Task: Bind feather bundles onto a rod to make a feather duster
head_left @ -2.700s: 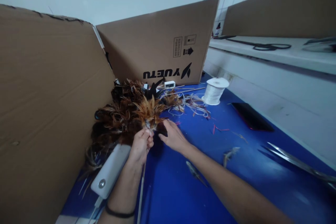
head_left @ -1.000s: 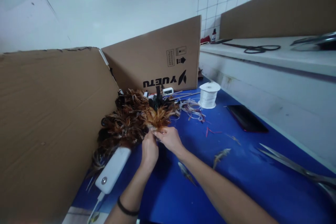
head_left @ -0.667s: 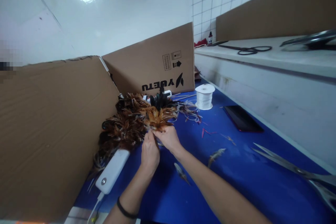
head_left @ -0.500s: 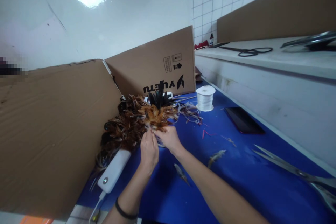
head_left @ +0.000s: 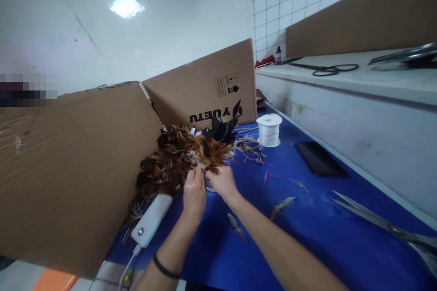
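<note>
Left hand [head_left: 194, 193]: fingers closed in a pinch on the base of the feather bundle [head_left: 210, 153], centre of the frame
Right hand [head_left: 223, 183]: touching that base just beside the left; its fingertips are hidden by feathers, so from my feed I cannot tell whether they grip
Bundle: brown, tilted away from me; I cannot make out whether the dark feathers [head_left: 223, 129] above belong to it
Feather pile [head_left: 159, 170]: left of centre, its border with the bundle lost to me
White device [head_left: 152, 220]: lower left, its cable cut off by the bottom edge
Spool [head_left: 269, 130]: white, right of centre
Phone [head_left: 320, 158]: dark, right of the frame
Scissors [head_left: 392, 227]: lower right, blades parted, handles cut off
Pixelated patch [head_left: 22, 91]: upper left, unreadable to me
</note>
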`<state>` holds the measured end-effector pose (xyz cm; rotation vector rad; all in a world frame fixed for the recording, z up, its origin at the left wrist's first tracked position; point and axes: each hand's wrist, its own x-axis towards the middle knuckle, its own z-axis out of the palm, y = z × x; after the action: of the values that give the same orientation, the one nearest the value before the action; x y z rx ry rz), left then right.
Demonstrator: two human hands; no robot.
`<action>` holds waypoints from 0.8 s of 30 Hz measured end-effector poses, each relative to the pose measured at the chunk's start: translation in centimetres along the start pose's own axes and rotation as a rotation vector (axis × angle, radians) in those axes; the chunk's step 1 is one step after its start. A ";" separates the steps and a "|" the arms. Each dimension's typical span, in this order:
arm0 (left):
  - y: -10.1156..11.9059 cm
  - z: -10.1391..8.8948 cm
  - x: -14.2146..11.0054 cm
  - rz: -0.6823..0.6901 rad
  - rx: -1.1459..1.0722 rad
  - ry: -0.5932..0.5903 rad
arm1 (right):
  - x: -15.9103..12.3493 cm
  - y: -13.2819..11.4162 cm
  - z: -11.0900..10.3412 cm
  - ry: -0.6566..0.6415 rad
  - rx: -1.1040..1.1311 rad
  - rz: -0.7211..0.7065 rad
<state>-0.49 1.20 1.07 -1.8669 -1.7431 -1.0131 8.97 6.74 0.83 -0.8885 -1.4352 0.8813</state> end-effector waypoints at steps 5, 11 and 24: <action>-0.4 1.5 -0.8 0.105 0.221 -0.029 | -0.2 0.2 -0.1 -0.009 0.116 0.095; 0.3 1.8 -0.3 0.115 0.205 0.025 | -0.1 -0.5 -0.5 0.024 0.357 0.147; -0.4 2.2 -0.5 0.331 0.268 0.078 | -0.2 -0.9 -0.5 0.029 0.472 0.321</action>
<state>-0.30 2.47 -0.80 -1.8354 -1.3864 -0.6790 9.47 6.19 1.60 -0.7727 -1.0059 1.3733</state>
